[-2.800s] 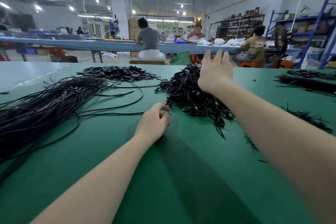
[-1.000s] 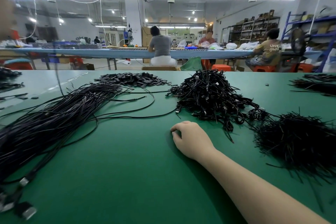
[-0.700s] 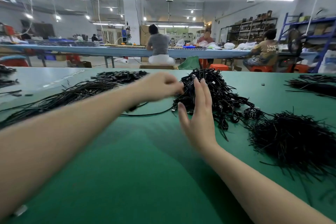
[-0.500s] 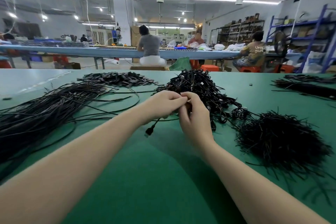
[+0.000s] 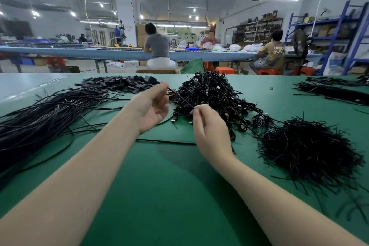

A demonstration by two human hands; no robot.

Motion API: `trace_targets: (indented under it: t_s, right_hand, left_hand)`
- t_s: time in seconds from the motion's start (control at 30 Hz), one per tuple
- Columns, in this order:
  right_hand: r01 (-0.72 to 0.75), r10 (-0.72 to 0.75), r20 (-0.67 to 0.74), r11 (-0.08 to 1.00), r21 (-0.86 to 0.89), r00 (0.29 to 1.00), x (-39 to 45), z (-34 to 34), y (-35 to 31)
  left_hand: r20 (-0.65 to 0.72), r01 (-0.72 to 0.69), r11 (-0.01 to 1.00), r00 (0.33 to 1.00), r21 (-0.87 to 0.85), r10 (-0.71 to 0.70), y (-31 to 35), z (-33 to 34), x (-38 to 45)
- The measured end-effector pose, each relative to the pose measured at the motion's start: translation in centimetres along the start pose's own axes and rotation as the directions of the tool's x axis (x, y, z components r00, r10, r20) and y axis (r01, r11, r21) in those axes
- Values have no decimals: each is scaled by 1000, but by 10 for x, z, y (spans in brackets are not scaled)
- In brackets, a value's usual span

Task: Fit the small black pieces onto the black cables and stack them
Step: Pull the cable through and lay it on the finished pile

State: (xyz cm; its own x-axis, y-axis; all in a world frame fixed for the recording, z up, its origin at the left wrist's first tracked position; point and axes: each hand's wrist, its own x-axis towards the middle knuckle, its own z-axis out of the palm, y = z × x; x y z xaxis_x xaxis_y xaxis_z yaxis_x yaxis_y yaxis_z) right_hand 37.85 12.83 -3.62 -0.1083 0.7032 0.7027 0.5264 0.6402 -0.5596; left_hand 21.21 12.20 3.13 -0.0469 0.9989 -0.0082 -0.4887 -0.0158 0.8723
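Black cable [image 5: 180, 97] stretched taut between both hands, above the green table [image 5: 169, 185], in front of the tangled pile of finished cables [image 5: 211, 94]. Left hand [image 5: 152, 108] is palm-up, fingers loosely curled, with fingertips pinching the far end of the cable near the top of the hand. Right hand [image 5: 209, 128] is seen from the back, thumb and forefinger pinched on the near end; other fingers curled in. Cannot tell whether a small piece is already on the cable – too small and dark at the pinch point.

Layout on the table:
- Long bundle of loose black cables [image 5: 46, 114] on the left, running off the left edge; a few strands trail toward the left forearm.
- Heap of small flat black pieces [image 5: 117, 85] at back left, just behind the left hand.
- Bristly mound of short black strips [image 5: 307, 146] on the right, near the right forearm and touching the tangled pile's edge.
- More black cable bundles [image 5: 335, 90] at far right.

Background: three seated workers at a long blue bench [image 5: 119, 55], blue shelving [image 5: 343, 32] on the right.
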Motion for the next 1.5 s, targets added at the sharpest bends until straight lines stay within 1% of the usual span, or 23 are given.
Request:
trace_targets:
  t_s: [0.13, 0.23, 0.37, 0.43, 0.5, 0.53, 0.6, 0.63, 0.67, 0.7, 0.8, 0.9, 0.97, 1.0, 1.07, 1.1, 1.17, 1.2, 1.23, 1.27, 1.37, 1.43, 1.5]
  right_hand:
    - [59, -71, 96, 991, 124, 993, -6, 13, -12]
    - [3, -56, 240, 977, 215, 969, -11, 18, -14]
    - [-201, 26, 498, 932, 302, 867, -11, 18, -12]
    - [-257, 80, 481, 914, 314, 873, -7, 14, -12]
    - [-292, 144, 402, 895, 336, 904, -3, 7, -11]
    - [-302, 165, 363, 882, 361, 917, -2, 3, -11]
    - [-318, 189, 314, 842, 435, 931, 3, -3, -13]
    - [-328, 204, 295, 817, 474, 933, 6, -5, -16]
    - [-333, 214, 279, 796, 505, 936, 9, -7, -19]
    - [-329, 211, 273, 783, 527, 939, 12, -7, -23]
    - [-346, 89, 419, 728, 592, 903, 10, -3, -31]
    - [-491, -19, 681, 678, 547, 732, 0, 5, -30]
    - [-547, 23, 742, 690, 473, 670, -3, 7, -27]
    - [-532, 84, 714, 728, 433, 696, -1, 6, -25]
    - [-451, 207, 556, 823, 347, 805, 4, 0, -21]
    - [-402, 235, 457, 861, 312, 858, 8, -4, -18]
    - [-323, 223, 319, 895, 307, 921, 15, -10, -18]
    - [-296, 204, 284, 895, 335, 937, 18, -11, -21]
    - [-282, 187, 267, 880, 381, 945, 20, -11, -25]
    - [-283, 172, 273, 848, 448, 947, 21, -10, -30]
    - [-359, 54, 450, 691, 627, 891, 20, -6, -37]
    - [-448, -21, 635, 691, 568, 772, 12, -4, -32]
    - [-504, 22, 757, 759, 413, 653, 2, 0, -24]
  left_hand:
    - [50, -8, 974, 999, 225, -3, -7, 6, -1]
    - [100, -32, 979, 995, 204, 11, 11, 3, -6]
    - [116, -93, 990, 990, 102, 81, 36, 2, -16]
    - [187, -47, 999, 981, 19, 42, 44, 3, -24]
    - [323, 57, 988, 941, 147, -102, 49, -1, -31]
    - [365, 106, 936, 902, 335, -232, 48, -2, -34]
    - [257, 152, 616, 812, 773, -524, 39, -4, -36]
    - [152, 166, 445, 789, 880, -595, 32, -3, -34]
    - [81, 187, 371, 797, 910, -599, 25, -1, -32]
    - [61, 201, 411, 838, 889, -542, 18, 1, -29]
    - [21, 76, 778, 993, 624, -114, 17, 4, -16]
    - [120, -92, 971, 991, 222, 66, 38, 6, -15]
    - [284, -69, 998, 957, 10, 63, 50, 5, -28]
    - [346, -44, 999, 937, 4, 40, 55, 3, -33]
    - [440, 4, 984, 894, 176, -83, 59, -2, -39]
    - [452, 24, 935, 871, 353, -193, 58, -3, -41]
    - [330, 62, 669, 834, 740, -442, 46, -2, -40]
    - [234, 92, 537, 830, 838, -506, 38, 0, -38]
    - [166, 121, 485, 845, 866, -507, 30, 3, -36]
    - [149, 135, 534, 878, 834, -454, 24, 7, -33]
    - [152, 21, 865, 982, 501, -112, 25, 12, -23]
    - [169, -102, 972, 983, 209, 67, 37, 10, -21]
    - [275, -140, 990, 951, -18, 139, 51, 7, -29]
